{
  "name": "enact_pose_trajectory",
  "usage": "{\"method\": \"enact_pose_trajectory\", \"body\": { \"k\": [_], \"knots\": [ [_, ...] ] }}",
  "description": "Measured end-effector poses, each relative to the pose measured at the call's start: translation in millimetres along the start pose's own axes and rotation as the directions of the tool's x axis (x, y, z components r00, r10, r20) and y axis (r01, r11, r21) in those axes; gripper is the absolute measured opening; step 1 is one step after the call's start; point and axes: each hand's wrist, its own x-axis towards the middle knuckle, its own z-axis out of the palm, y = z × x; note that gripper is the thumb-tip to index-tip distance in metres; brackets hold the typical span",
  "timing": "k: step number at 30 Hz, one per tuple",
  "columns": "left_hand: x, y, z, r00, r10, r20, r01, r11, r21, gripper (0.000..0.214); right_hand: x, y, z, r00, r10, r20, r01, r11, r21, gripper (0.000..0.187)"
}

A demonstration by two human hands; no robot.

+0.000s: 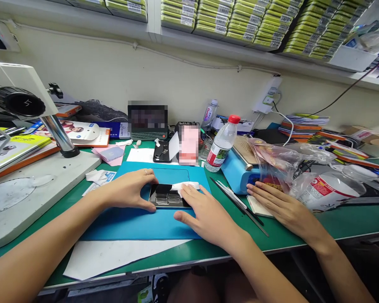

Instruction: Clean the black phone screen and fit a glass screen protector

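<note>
A black glossy phone point(164, 199), reflecting the stacked boxes above, lies crosswise on the blue mat point(129, 223). My left hand point(131, 190) grips its left end, thumb at the near edge and fingers at the far edge. With my right hand point(205, 212) I hold a folded white wipe point(186, 185) under my fingertips, pressed on the right part of the phone. The thumb of that hand stands apart over the mat. The phone's right end is hidden by my fingers.
Another person's hand point(279, 204) rests at the right beside a plastic bag point(271, 160). Tweezers and thin tools point(240, 202) lie near a red-capped bottle point(221, 145) and a blue device point(236, 172). A microscope stand point(60, 134) occupies the left. White paper point(113, 256) lies at the front edge.
</note>
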Motion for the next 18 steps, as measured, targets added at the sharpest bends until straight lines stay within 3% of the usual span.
{"method": "enact_pose_trajectory", "body": {
  "k": [6,10,18],
  "knots": [
    [-0.3,-0.1,1.4,1.000,0.003,0.003,-0.003,1.000,0.002,0.062,27.1,-18.4,8.7,0.992,-0.128,0.002,0.128,0.991,0.035,0.077],
    [-1.3,1.2,1.3,1.000,0.010,-0.004,-0.010,1.000,0.004,0.073,41.3,-29.0,16.4,0.984,-0.178,-0.007,0.178,0.982,0.056,0.082],
    [-1.2,4.6,2.6,0.998,0.056,-0.011,-0.056,0.998,0.024,0.083,41.1,-46.2,23.7,0.957,-0.285,-0.047,0.287,0.958,0.027,0.079]
  ]
}}
